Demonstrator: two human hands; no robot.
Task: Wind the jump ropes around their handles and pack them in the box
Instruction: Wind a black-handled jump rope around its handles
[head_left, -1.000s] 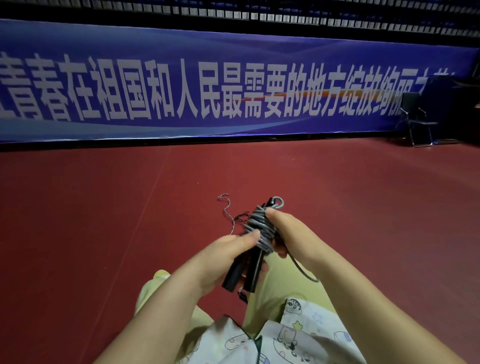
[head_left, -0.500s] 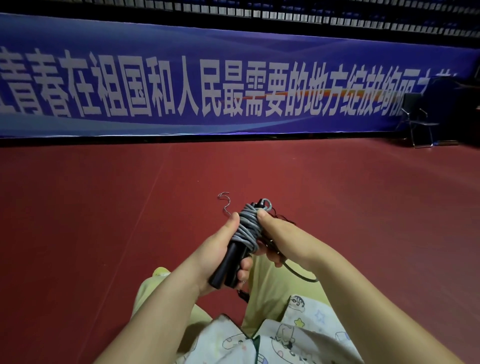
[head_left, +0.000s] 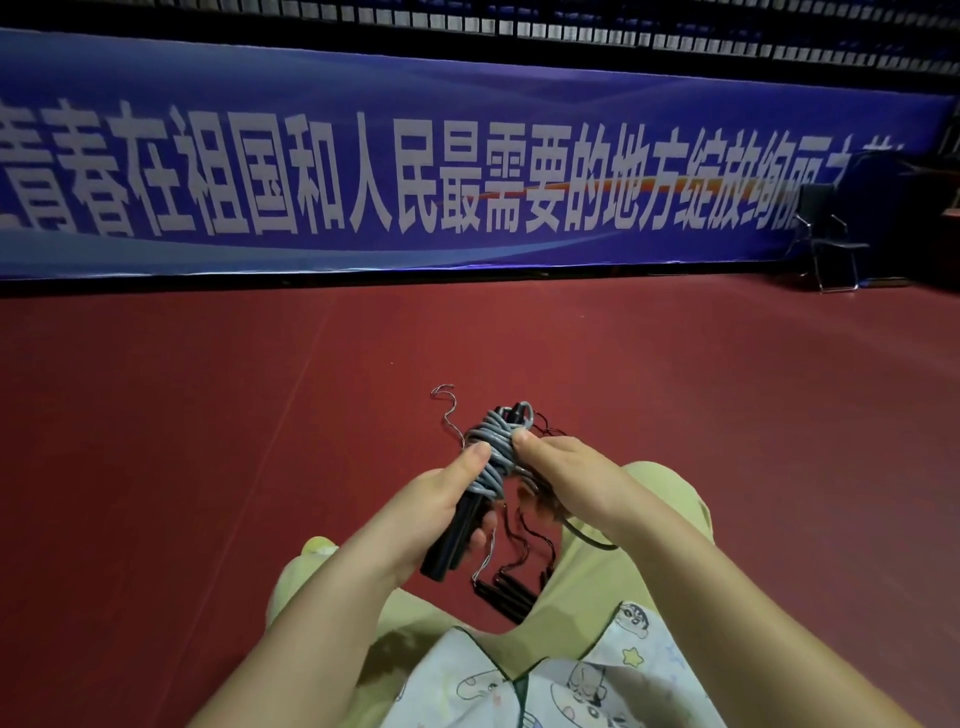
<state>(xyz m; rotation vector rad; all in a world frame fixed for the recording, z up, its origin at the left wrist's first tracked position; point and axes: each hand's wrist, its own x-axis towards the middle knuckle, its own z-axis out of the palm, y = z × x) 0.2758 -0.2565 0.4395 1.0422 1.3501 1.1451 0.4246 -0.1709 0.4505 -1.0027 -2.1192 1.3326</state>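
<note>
While my left hand (head_left: 441, 499) grips the paired black handles (head_left: 457, 535) low down, thumb against the coils, my right hand (head_left: 561, 473) pinches the grey rope (head_left: 491, 452) near the top. I'd keep tension and tuck the last turn under a neighbouring coil so the bundle holds. Smooth, springy cord; hard cylindrical grips. A second, black jump rope (head_left: 511, 587) lies loose on the red floor (head_left: 208, 441) between my knees. No box shows.
</note>
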